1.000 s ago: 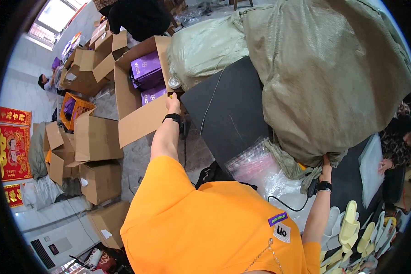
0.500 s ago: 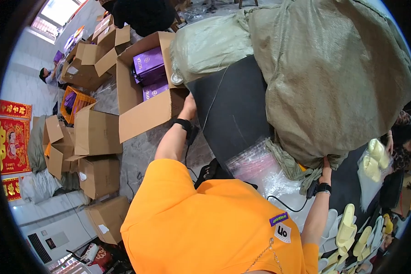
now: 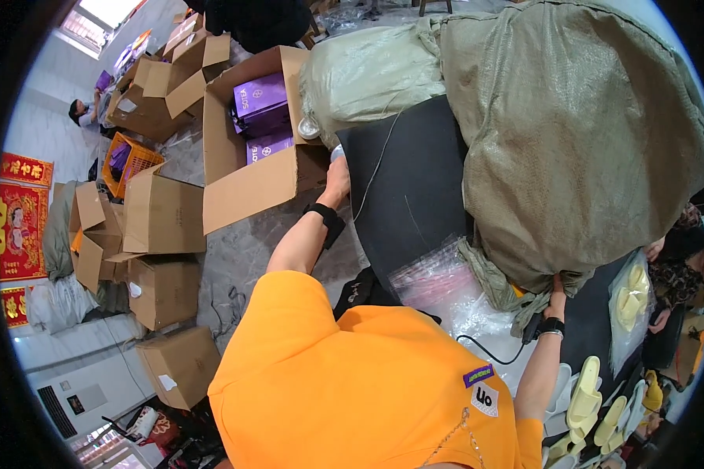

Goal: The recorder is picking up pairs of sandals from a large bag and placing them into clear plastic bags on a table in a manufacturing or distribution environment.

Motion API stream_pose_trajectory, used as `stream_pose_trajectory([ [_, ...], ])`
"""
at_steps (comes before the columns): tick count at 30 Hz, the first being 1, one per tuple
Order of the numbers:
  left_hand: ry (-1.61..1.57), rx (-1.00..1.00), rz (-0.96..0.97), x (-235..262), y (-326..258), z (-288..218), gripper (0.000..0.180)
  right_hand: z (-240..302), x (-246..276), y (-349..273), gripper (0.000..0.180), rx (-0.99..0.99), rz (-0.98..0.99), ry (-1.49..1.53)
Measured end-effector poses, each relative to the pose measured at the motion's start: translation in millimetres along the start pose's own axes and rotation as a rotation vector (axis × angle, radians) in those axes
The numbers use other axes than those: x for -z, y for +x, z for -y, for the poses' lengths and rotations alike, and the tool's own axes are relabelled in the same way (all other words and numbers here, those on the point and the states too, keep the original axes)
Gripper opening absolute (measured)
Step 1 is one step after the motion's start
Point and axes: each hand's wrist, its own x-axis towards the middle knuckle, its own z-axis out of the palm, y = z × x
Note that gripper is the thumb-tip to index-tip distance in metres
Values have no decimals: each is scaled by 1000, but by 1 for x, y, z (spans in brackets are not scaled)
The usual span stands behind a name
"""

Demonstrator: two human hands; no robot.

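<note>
Olive sack [image 3: 563, 133] lies right on the dark surface [image 3: 407, 168]; right hand [image 3: 556, 299] at its near edge, left hand [image 3: 337, 178] at the surface's left edge. Fingers' opening and hold cannot be told. Step: apparently steadying; next move calls for secure grip.

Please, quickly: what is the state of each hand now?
Left hand: at the edge of the black surface; grip cannot be told.
Right hand: at the big sack; grip unclear.

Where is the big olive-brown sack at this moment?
The big olive-brown sack fills the upper right of the head view, just right of the pale green sack, with the person's right hand at its lower edge.
</note>
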Motion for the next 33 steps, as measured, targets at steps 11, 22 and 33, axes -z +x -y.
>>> stream_pose_trajectory([
  [11, 351, -218, 129, -43, -23, -49, 25, -21, 21, 26, 58, -63, 66, 85],
  [22, -694, 131, 22, -17, -6, 7, 30, -10, 7, 11, 62, -69, 67, 158],
  [33, 725, -791, -407, 29, -39, -79, 35, -5, 6, 5, 60, -66, 58, 136],
])
